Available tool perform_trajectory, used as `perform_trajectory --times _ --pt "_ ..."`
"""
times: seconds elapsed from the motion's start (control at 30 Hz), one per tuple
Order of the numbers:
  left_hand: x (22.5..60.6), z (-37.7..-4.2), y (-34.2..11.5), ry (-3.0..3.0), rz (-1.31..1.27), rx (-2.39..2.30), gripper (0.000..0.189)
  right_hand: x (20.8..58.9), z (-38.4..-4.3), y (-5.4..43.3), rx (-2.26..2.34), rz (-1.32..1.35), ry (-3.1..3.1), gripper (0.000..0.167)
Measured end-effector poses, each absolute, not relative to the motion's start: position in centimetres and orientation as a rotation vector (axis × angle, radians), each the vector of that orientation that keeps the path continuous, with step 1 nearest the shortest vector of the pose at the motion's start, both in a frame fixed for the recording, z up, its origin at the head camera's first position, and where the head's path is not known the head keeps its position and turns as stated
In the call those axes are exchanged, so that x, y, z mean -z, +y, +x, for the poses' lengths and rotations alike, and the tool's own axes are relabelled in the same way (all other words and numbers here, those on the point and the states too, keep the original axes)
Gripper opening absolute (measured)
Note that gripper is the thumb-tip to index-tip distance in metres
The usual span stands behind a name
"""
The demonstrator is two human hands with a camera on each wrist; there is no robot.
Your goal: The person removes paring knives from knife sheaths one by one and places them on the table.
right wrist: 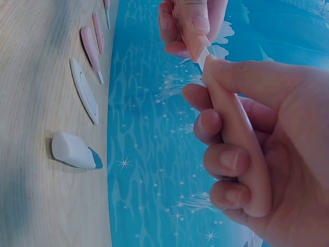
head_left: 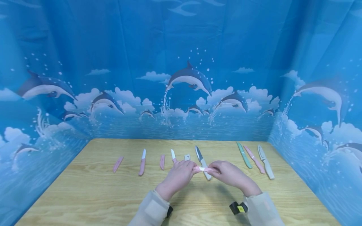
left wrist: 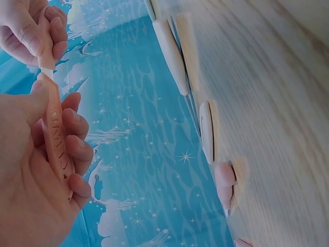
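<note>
Over the table, my left hand (head_left: 178, 175) and right hand (head_left: 230, 175) meet on one pink paring knife. The left hand grips its pink blade cover (left wrist: 55, 131), which has raised lettering. Around the smooth pink handle (right wrist: 239, 146) curl the fingers of my right hand, its thumb lying along the top. A short white stretch of blade (left wrist: 48, 72) shows between cover and handle; the remainder is hidden in the cover. Below and behind the hands lies a larger dark-bladed knife (head_left: 199, 155) with a pale handle. Another pink knife (head_left: 173, 154) is partly covered by the left hand.
To the left lie a pink cover (head_left: 118, 164), a white-bladed pink knife (head_left: 142, 163) and another pink cover (head_left: 162, 162). A pale cover (head_left: 187, 157) is behind the left hand. Green (head_left: 244, 156), pink (head_left: 255, 160) and pale (head_left: 266, 162) covered knives lie right. Dolphin-printed curtains (head_left: 181, 125) border the table.
</note>
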State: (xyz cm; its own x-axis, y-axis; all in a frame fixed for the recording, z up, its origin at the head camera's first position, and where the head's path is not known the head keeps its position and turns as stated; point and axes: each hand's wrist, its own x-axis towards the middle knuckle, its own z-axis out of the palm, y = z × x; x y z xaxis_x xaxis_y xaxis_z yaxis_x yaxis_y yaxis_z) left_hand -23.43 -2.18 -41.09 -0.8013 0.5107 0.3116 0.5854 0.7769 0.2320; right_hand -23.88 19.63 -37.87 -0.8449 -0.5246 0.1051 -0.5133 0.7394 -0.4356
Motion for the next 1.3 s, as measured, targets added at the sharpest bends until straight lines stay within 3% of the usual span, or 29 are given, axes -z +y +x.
perform_trajectory --times 1.3 --pt "41.34 -23.69 -2.30 -2.761 -0.857 0.488 0.038 37.68 -24.16 19.92 0.768 -0.844 2.830 0.029"
